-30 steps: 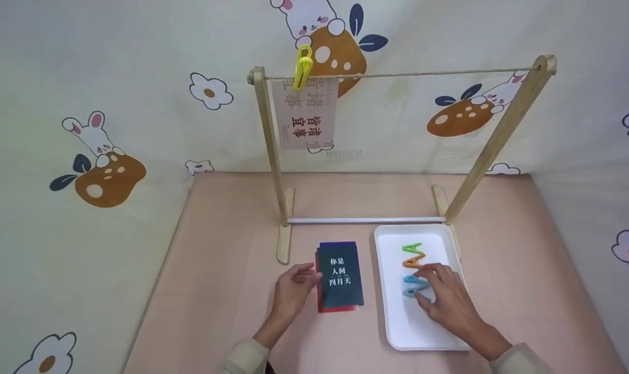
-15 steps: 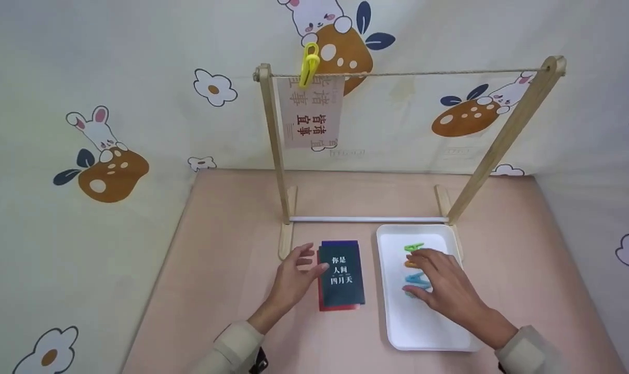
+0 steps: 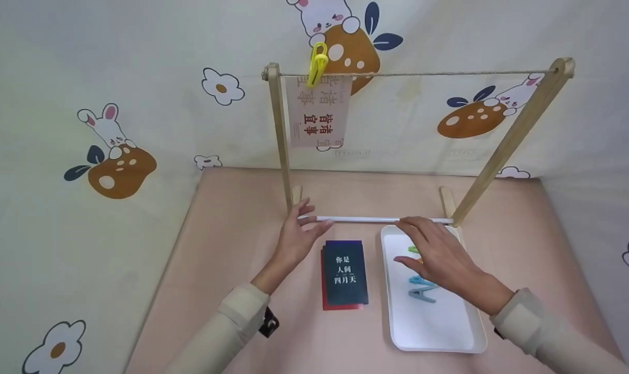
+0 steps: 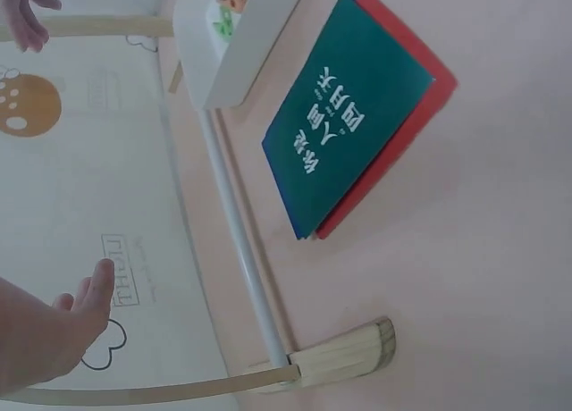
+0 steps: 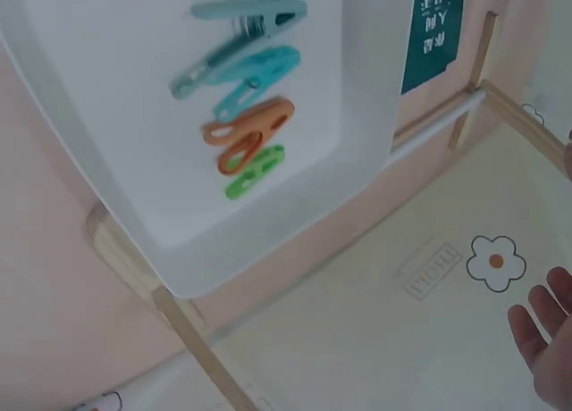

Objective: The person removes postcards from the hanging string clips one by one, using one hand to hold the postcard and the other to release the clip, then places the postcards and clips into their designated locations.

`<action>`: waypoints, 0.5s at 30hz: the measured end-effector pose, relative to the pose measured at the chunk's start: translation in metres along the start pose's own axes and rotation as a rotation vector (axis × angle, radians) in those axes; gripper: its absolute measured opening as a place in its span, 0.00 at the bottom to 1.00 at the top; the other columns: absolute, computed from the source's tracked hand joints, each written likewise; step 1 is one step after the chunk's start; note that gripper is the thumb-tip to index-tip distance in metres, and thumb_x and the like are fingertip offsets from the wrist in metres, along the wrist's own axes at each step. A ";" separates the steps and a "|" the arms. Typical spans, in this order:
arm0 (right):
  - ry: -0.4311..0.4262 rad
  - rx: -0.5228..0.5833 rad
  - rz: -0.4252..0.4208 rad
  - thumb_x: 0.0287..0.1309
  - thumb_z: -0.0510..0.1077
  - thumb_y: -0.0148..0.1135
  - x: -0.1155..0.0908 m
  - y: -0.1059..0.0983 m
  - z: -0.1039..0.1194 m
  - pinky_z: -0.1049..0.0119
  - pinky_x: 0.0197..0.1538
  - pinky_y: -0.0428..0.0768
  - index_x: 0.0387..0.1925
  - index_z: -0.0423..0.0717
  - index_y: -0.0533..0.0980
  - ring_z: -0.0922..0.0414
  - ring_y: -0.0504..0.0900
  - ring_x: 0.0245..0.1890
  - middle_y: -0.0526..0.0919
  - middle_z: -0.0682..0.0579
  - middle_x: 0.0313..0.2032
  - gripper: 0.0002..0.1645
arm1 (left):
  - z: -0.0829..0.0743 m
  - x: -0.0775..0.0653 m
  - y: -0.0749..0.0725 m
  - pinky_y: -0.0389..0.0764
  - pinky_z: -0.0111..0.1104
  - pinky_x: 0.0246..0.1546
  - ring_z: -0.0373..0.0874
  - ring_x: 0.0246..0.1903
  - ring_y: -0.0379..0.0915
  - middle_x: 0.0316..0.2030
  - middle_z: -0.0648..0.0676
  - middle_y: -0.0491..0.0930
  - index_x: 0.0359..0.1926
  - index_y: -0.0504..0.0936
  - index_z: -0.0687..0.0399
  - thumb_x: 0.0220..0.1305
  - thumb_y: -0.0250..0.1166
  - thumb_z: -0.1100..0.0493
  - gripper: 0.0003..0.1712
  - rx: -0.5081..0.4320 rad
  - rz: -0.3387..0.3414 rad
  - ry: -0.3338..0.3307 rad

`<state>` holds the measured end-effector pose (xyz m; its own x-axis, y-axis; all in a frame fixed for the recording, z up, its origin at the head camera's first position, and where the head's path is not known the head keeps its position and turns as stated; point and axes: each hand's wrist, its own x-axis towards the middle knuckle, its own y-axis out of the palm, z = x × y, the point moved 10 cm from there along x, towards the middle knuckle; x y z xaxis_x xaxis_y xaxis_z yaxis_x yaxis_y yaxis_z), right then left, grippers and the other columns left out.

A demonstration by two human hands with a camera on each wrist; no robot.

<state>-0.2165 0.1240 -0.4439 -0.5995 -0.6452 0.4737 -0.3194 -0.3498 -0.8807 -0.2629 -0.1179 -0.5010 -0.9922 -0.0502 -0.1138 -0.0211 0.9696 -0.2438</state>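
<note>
My left hand (image 3: 296, 236) is raised with fingers spread, holding nothing, in front of the rack's left post (image 3: 282, 140). Loosely extended fingers also show on my right hand (image 3: 442, 254), which hovers over the far part of a white tray (image 3: 434, 332). Inside that tray lie a green clothespin (image 5: 256, 171), an orange clothespin (image 5: 250, 134), a light blue clothespin (image 5: 259, 76) and a grey-blue clothespin (image 5: 237, 49). A stack of cards with a dark green card (image 3: 345, 283) on top lies between the hands. A pink card (image 3: 319, 114) hangs from the rope under a yellow clothespin (image 3: 318, 65).
The wooden rack stands behind the tray and cards, with a rope (image 3: 423, 74) across its top and a white crossbar (image 3: 366, 219) near the table. Its right post (image 3: 512, 140) leans outward in the head view. Printed cloth walls (image 3: 153, 62) enclose the pink tabletop (image 3: 231, 218).
Both hands have lifted forward, the left away from the card stack, the right away from the clothespins. The right fingers have spread. The head view has shifted slightly.
</note>
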 end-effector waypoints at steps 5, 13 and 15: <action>-0.119 -0.076 -0.050 0.43 0.52 0.82 0.029 -0.019 0.004 0.56 0.56 0.84 0.63 0.39 0.71 0.48 0.78 0.58 0.78 0.43 0.58 0.47 | -0.015 0.012 0.002 0.79 0.45 0.63 0.56 0.66 0.71 0.67 0.61 0.69 0.75 0.59 0.57 0.61 0.73 0.51 0.48 -0.069 -0.008 0.000; -0.261 -0.206 -0.047 0.53 0.57 0.75 0.078 -0.054 0.010 0.52 0.59 0.82 0.66 0.40 0.69 0.45 0.77 0.61 0.79 0.42 0.60 0.45 | -0.043 0.022 0.005 0.81 0.39 0.60 0.54 0.64 0.74 0.68 0.61 0.68 0.75 0.56 0.58 0.63 0.71 0.55 0.47 -0.197 0.029 0.014; -0.267 -0.219 -0.043 0.53 0.57 0.74 0.089 -0.062 0.010 0.52 0.60 0.81 0.66 0.41 0.69 0.45 0.76 0.62 0.78 0.42 0.60 0.45 | -0.050 0.024 0.005 0.82 0.37 0.58 0.54 0.64 0.74 0.68 0.61 0.68 0.76 0.54 0.58 0.63 0.71 0.57 0.47 -0.238 0.041 0.015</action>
<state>-0.2426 0.0810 -0.3472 -0.3781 -0.7983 0.4687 -0.5074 -0.2448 -0.8262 -0.2927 -0.1023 -0.4567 -0.9945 -0.0082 -0.1041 -0.0077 1.0000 -0.0051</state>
